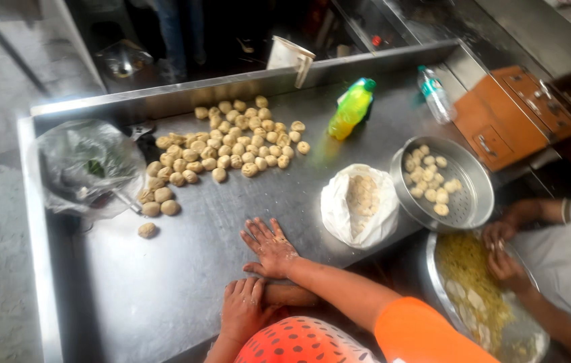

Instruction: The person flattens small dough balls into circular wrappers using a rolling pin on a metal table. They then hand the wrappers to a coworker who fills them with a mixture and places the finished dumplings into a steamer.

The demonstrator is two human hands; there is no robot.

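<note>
Low centre of the frame: right hand (269, 247) spread flat, palm down, fingers splayed wide on the dull brushed-steel worktop (164, 282), flecked with flour, gripping nothing. Just below it, left hand (244, 310) also palm down, fingers loosely together, laid over the end of a smooth wooden rolling pin (292, 294) that pokes out to the right; whether the fingers curl round the pin cannot be told.

Upper centre: a wide scatter of small round dough balls (232, 144), pale tan, matte and floury, trailing down to the left, with one stray ball (147, 230) apart at lower left. Left edge: crumpled clear plastic bag (87, 165), glossy and wrinkled. Centre right: soft white plastic bag (359, 205), mouth open, more pale dough pieces inside. Beside it, round perforated steel steamer tray (470, 202) with a few dough rounds. Above, a yellow-green plastic bottle (351, 109) lying tilted, and a clear bottle (436, 95) further right.

Lower right: another person's hands (501, 252) over a large steel plate (433, 275) of shredded yellowish filling.
</note>
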